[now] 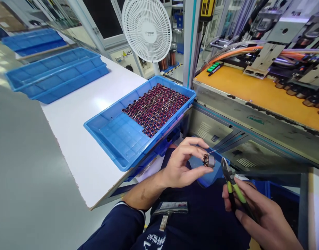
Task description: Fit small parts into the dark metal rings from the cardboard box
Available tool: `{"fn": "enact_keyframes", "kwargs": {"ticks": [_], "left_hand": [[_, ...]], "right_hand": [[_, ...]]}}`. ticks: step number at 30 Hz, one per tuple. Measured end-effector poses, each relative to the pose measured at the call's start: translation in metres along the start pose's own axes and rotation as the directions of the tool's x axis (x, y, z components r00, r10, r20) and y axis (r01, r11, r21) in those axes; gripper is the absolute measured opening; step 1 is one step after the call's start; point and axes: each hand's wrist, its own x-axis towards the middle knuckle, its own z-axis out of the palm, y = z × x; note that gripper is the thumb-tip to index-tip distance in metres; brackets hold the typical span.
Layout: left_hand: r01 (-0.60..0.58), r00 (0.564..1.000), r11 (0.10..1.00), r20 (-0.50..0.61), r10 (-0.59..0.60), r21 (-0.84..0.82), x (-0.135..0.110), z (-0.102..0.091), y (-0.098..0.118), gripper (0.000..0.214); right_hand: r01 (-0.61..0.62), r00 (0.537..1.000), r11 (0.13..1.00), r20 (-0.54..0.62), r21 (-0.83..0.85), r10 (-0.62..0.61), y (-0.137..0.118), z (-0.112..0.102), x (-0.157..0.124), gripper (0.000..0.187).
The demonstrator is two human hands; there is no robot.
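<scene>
Between the thumb and fingers of my left hand (184, 161) sits a small motor stator (209, 161), a grey metal cylinder with copper windings at its end. A thin wire sticks out above it. My right hand (260, 208) is wrapped round the green and black handles of a pair of diagonal cutters (231, 184). The cutters' jaws point up, a little to the right of the stator and apart from it. Beneath both hands, a blue bin (210, 177) shows over my lap, partly hidden.
A blue tray (110, 149) with rows of small red and dark parts (159, 107) rests on the white table (71, 139). Stacked blue trays (58, 73) stand farther left. A white fan (147, 31) is behind. At right is a machine with an orange bench (234, 83).
</scene>
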Motion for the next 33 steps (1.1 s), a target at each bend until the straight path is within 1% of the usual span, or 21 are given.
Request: {"fn": "enact_keyframes", "kwargs": {"ticks": [2,4,7,9,14,17,20,25,30,33], "left_hand": [[0.008,1.000,0.998,0.006,-0.008,-0.065,0.000,0.000,-0.001,0.053],[0.021,1.000,0.994,0.012,-0.020,-0.105,-0.001,0.000,-0.001,0.057],[0.022,1.000,0.993,0.016,-0.020,-0.117,-0.003,0.000,-0.001,0.060],[0.024,1.000,0.992,0.023,-0.021,-0.122,-0.004,0.000,-0.001,0.060],[0.021,0.999,0.992,0.026,-0.018,-0.121,-0.005,0.000,0.001,0.059],[0.032,0.999,0.993,0.033,-0.028,-0.113,-0.006,-0.001,0.003,0.058],[0.048,0.999,0.993,0.030,-0.045,-0.112,-0.007,-0.001,0.005,0.054],[0.065,0.998,0.993,0.007,-0.065,-0.099,-0.007,-0.002,0.005,0.052],[0.075,0.997,0.991,0.015,-0.074,-0.109,-0.007,-0.001,0.006,0.054],[0.076,0.997,0.990,0.014,-0.074,-0.118,-0.007,-0.001,0.006,0.055]], "right_hand": [[0.003,1.000,0.999,0.021,-0.052,-0.002,0.004,-0.004,-0.007,0.066],[-0.024,0.997,0.996,0.066,-0.087,0.029,0.009,-0.008,-0.014,0.070],[-0.070,0.986,0.993,0.141,-0.096,0.083,0.012,-0.010,-0.020,0.072],[-0.074,0.984,0.993,0.155,-0.087,0.087,0.011,-0.008,-0.019,0.073],[-0.040,0.988,0.997,0.143,-0.072,0.050,0.002,-0.002,-0.015,0.076],[-0.050,0.986,0.996,0.158,-0.073,0.061,0.002,-0.002,-0.014,0.076],[-0.031,0.988,0.997,0.147,-0.077,0.042,0.003,-0.002,-0.013,0.077],[-0.043,0.981,0.996,0.184,-0.078,0.057,0.002,0.000,-0.013,0.077],[-0.024,0.992,0.998,0.120,-0.063,0.032,0.000,0.001,-0.012,0.076],[-0.038,0.991,0.998,0.127,-0.046,0.044,0.000,0.000,-0.012,0.076]]}}
